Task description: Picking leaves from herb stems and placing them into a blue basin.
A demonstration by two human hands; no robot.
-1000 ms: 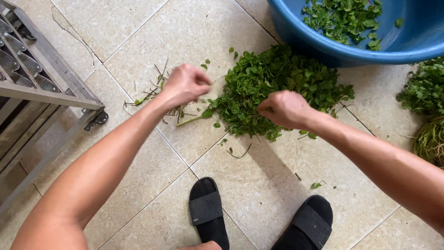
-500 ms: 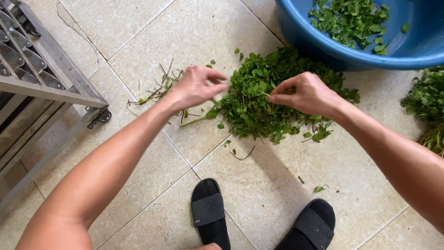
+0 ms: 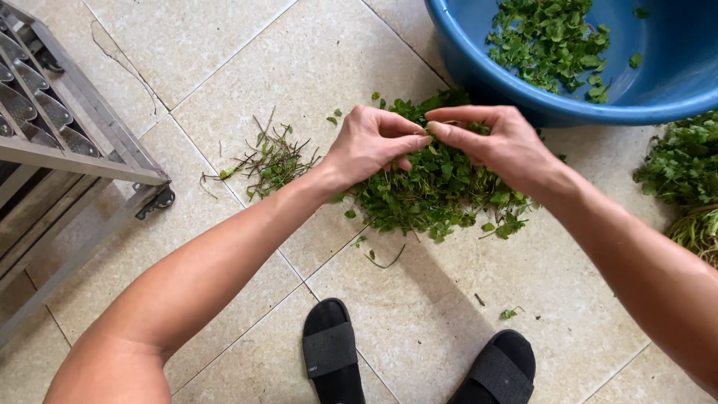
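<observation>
So we've got both hands meeting right over the pile of leafy greens (image 3: 437, 187) on the tiled floor (image 3: 299, 67). Our left hand (image 3: 370, 142) is curled mostly closed, fingertips pinched together at the point where it meets the other hand. Our right hand (image 3: 490, 138) is doing the same from the other side, thumb and forefinger pressed together, the rest of the fingers loosely bent. Between the two pinches there's a thin sprig from the pile; it's tiny and we can't really make out its shape. Both hands sit just above the greens, the left one covering the pile's left edge.

The pile lies in the middle of the floor, just in front of the blue basin (image 3: 658, 90), which sits at the far right corner of the view and has more picked leaves (image 3: 550, 37) inside. Left of the pile, close to our left wrist, is a small scatter of bare stems (image 3: 269, 161). Another bunch of greens (image 3: 684, 161) with its roots showing lies at the right edge. A metal rack (image 3: 67, 135) stands at the left edge, well apart from the pile. Near the bottom edge we see our black sandals (image 3: 333, 352), with a few stray leaves on the tiles between them and the pile.
</observation>
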